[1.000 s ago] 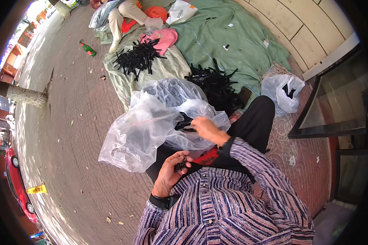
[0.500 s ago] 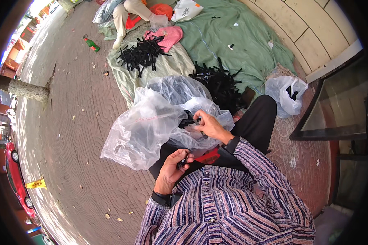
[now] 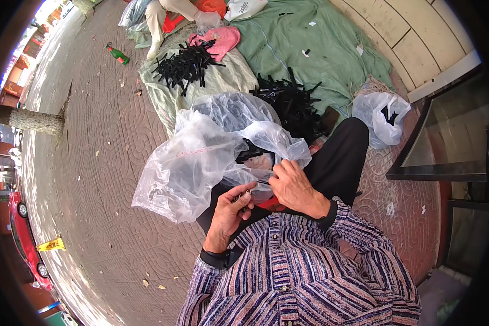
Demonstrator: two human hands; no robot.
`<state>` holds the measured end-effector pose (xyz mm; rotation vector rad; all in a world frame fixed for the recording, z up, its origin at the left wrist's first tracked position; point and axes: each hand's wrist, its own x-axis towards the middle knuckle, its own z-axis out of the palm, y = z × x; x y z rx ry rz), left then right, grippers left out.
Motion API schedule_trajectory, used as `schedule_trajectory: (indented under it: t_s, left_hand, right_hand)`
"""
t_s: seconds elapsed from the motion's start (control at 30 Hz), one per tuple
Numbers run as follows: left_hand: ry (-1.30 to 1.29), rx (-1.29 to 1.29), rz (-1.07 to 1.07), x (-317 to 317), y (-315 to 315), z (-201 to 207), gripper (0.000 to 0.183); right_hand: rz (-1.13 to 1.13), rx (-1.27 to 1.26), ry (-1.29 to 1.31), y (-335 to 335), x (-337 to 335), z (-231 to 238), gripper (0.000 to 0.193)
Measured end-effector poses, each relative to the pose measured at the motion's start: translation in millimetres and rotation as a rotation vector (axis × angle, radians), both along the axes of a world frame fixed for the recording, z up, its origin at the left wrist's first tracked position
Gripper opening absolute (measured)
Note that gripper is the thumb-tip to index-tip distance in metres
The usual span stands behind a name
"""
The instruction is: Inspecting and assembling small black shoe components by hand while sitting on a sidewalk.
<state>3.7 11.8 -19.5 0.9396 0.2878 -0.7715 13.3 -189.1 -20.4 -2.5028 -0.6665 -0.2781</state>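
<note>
My left hand is closed over my lap, its fingers curled round small dark pieces with a shiny bit at the thumb; their kind is too small to make out. Close to its right, my right hand is closed with fingertips pinched, and what they grip is hidden. Just beyond both hands, a large translucent plastic bag spreads across my lap with its mouth open. Inside it lie black strap-like pieces and something pale pink.
Heaps of black strips lie on pale and green sheets, one beside my knee. At right are a white plastic bag and a dark-framed glass panel. A green bottle lies far left; another person's legs are beyond.
My right hand has drawn back from the bag's mouth toward my left hand, its fingers now pinched near the left fingertips. My left hand has stayed nearly in place.
</note>
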Motion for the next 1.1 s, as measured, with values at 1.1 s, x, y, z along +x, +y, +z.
schedule_trajectory:
  t_s: [1.1]
  left_hand:
    - [-0.184,0.168,0.115,-10.2,1.9,20.9,0.023]
  right_hand:
    - [0.075,0.951,1.149,11.9,-3.6,26.5,0.015]
